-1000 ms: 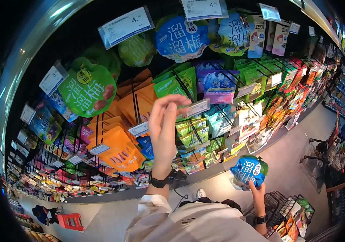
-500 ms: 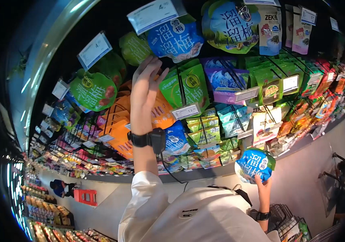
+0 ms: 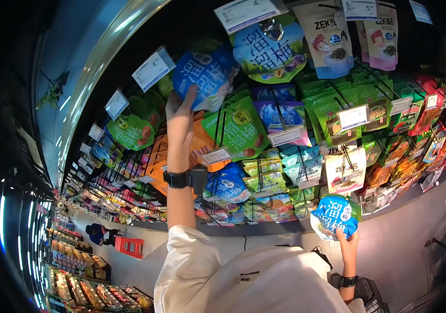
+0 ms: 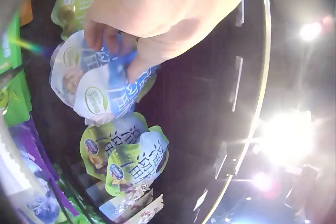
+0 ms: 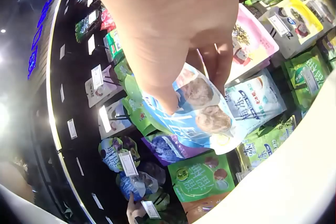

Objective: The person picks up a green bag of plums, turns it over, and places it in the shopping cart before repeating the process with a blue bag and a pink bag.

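My left hand point(image 3: 180, 119) is raised to the upper row of the rack and pinches the edge of a blue plum snack bag point(image 3: 204, 75). In the left wrist view its thumb and fingers are on the blue bags, which hang one behind another below a green bag point(image 4: 76, 6). My right hand point(image 3: 348, 248) is lower, at the right, and holds another blue plum snack bag point(image 3: 332, 213) by its lower edge. In the right wrist view the thumb lies over the front of this bag point(image 5: 210, 121), with fingers behind it.
Hooks full of snack bags cover the rack, among them a green bag point(image 3: 238, 125) and orange bags point(image 3: 207, 138). A price tag point(image 3: 153, 68) juts out beside my left hand. A wire basket point(image 3: 368, 300) is below my right hand. A red stool point(image 3: 129, 247) and a person point(image 3: 99, 233) are far left.
My left hand has risen from in front of the middle row to the hanging blue bag and taken hold of it. My right hand keeps its bag. The head view has shifted.
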`<state>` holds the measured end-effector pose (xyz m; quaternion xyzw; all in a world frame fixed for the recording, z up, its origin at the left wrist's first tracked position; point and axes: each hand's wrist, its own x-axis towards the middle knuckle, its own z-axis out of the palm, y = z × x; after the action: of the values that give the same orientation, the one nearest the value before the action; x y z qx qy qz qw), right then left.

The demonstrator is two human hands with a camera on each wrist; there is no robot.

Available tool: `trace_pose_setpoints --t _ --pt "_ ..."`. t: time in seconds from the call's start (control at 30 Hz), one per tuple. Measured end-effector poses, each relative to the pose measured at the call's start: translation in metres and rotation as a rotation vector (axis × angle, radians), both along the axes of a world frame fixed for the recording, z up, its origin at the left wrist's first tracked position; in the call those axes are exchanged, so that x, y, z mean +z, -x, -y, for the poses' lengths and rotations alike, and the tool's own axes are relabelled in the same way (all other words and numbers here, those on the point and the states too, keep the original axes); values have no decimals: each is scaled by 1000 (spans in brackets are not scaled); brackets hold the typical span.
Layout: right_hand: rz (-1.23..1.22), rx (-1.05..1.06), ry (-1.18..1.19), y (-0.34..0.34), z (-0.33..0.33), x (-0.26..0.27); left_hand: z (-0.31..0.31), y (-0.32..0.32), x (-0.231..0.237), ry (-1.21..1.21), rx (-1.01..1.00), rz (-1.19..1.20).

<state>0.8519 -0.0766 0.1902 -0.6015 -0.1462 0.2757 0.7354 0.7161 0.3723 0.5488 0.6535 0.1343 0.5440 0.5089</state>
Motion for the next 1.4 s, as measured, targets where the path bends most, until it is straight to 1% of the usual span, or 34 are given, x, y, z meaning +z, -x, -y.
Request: trace_pose_setpoints --t 0.03,0.13,0.17,0.23,0.33,0.43,0.53,0.57,0.6,0.67,0.7,0.8,0.87,0.9,0.93,0.97,1.0,1.03,1.07,1.13,1.17,1.23,1.27,1.3,1.33,1.4 --pt "-6 12 -10 -5 1 2 18 2 4 137 -12 71" --pt "48 84 -29 -19 6 5 23 14 0 206 -73 148" --pt "33 124 1 -25 8 3 34 15 1 227 -91 154" --pt "0 208 64 -34 12 -2 56 16 1 192 -34 135" --pt "314 18 -45 -28 -7 44 77 22 -10 169 63 133" --pt "264 53 -80 -27 -11 43 111 21 -6 132 105 146" --pt "268 181 4 -24 -8 39 128 32 -5 142 149 135" --pt "281 225 19 -23 -7 40 130 37 -10 155 89 127" --pt "294 269 34 -22 -7 41 140 34 -12 215 133 92" --pt "444 360 79 -21 -8 37 151 41 -34 246 110 -16" --pt "369 325 67 -12 -12 51 158 43 -46 255 92 -78" --pt "392 331 47 6 -18 62 185 47 -81 235 83 -302" --pt "370 331 12 19 -25 62 194 46 -111 258 -66 -294" --pt "336 359 10 26 -28 67 202 50 -119 325 -97 -359" --pt "348 349 -18 34 -33 67 206 60 -126 354 -162 -495" --pt "289 354 -69 43 -37 61 209 65 -138 386 -215 -538" --pt "251 346 -43 55 -37 54 213 72 -150 421 -270 -579" --pt "195 323 3 68 -35 44 216 81 -155 379 -335 -648" --pt "119 305 -47 81 -33 42 221 90 -163 389 -389 -639" --pt "2 335 -245 107 -29 56 226 108 -177 399 -483 -597" --pt "13 303 -248 125 -28 58 218 120 -190 439 -553 -599" --pt "46 245 -257 158 -26 57 214 143 -207 443 -666 -536" --pt "45 257 -189 171 -23 59 214 155 -215 452 -722 -506" --pt "36 270 -122 182 -21 62 215 166 -212 497 -841 -458" --pt "27 285 -59 194 -20 67 215 177 -219 555 -872 -460" --pt "9 236 -12 218 -17 77 217 194 -230 657 -921 -458"
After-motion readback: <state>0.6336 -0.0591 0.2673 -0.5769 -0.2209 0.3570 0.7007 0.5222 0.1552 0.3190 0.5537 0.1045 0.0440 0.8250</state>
